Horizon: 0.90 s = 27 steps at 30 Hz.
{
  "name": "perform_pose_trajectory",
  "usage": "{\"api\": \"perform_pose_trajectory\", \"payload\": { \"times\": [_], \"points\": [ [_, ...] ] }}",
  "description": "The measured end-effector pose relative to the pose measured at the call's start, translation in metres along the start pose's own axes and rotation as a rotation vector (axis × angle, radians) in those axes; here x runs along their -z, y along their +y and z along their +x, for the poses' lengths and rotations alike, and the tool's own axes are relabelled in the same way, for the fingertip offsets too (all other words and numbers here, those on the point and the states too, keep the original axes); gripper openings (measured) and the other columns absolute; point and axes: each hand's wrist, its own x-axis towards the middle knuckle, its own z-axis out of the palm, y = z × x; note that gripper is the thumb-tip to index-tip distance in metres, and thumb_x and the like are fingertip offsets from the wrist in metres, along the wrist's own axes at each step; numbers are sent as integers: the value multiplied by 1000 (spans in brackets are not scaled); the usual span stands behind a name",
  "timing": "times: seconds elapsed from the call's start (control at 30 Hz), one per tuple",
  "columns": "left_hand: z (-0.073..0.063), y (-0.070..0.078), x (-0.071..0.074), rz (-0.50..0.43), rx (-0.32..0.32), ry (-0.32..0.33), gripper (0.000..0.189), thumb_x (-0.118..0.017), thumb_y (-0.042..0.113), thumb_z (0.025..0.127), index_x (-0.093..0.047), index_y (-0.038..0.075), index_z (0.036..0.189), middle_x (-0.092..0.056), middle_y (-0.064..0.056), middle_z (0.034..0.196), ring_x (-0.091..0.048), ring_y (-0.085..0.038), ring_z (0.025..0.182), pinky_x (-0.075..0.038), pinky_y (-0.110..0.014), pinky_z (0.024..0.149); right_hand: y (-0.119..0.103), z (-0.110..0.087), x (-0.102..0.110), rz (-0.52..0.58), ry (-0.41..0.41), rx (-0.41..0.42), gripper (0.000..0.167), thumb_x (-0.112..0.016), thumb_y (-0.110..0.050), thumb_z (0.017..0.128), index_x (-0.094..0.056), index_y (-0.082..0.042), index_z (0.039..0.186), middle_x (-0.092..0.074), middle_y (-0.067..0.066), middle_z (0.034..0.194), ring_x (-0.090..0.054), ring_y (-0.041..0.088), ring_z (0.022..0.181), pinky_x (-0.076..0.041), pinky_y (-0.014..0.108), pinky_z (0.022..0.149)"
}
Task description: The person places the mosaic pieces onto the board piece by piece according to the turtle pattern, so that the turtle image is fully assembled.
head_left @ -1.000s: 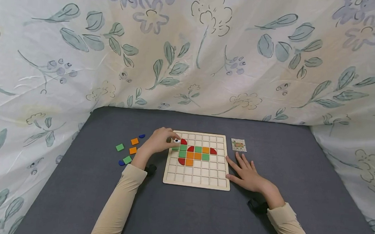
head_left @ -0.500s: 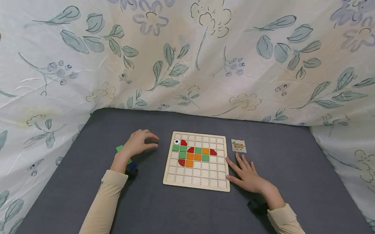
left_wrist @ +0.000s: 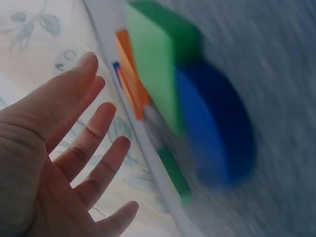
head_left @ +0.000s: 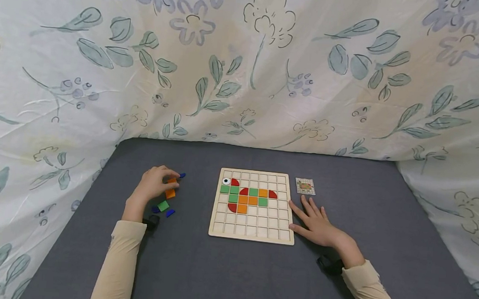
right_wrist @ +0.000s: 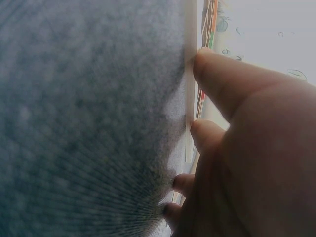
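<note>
My left hand (head_left: 155,182) hovers over loose coloured tiles left of the board, fingers bent and partly covering them. In the left wrist view the hand (left_wrist: 74,143) holds nothing; a green square tile (left_wrist: 158,64), a blue curved tile (left_wrist: 217,128) and an orange tile (left_wrist: 131,74) lie beyond its fingertips. My right hand (head_left: 318,223) lies spread, thumb and a fingertip touching the right edge of the wooden grid board (head_left: 267,227). Red, green and orange tiles fill some of its squares. A round eye tile (head_left: 226,181) sits at its upper left.
A small picture card (head_left: 305,186) lies right of the board's upper corner. Several blue, green and orange tiles (head_left: 163,205) are scattered on the grey tabletop (head_left: 229,275). Floral cloth (head_left: 243,98) hangs behind and at both sides.
My left hand has let go of the eye tile in the board's upper left and moved left to the loose tiles. The right hand has stayed at the board's edge.
</note>
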Motion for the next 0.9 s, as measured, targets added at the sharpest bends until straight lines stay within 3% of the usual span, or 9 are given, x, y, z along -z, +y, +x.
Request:
{"api": "perform_pose_trajectory", "payload": {
  "times": [0.23, 0.37, 0.9],
  "points": [
    [-1, -14, 3, 8, 54, -17, 29, -68, 23, 84, -69, 9, 110, -60, -12, 103, -50, -33, 99, -34, -57, 91, 2, 2, -1, -19, -31, -49, 72, -45, -56, 91, -18, -23, 149, -1, 18, 155, 6, 41, 140, 3, 65, 106],
    [-2, -16, 5, 40, 48, -32, 29, -69, 20, 83, -68, 9, 110, -59, -13, 103, -49, -34, 98, -35, -57, 89, 2, 2, -1, -17, -39, -55, 72, -45, -55, 91, -18, -22, 149, 0, 17, 155, 7, 40, 140, 4, 65, 106],
    [4, -13, 7, 56, 38, -73, 27, -70, 15, 81, -69, 5, 107, -64, -13, 99, -54, -35, 97, -31, -63, 94, 3, 3, -3, -31, -37, -54, 73, -44, -57, 90, -17, -23, 150, 0, 19, 155, 6, 41, 140, 3, 65, 106]
  ]
}}
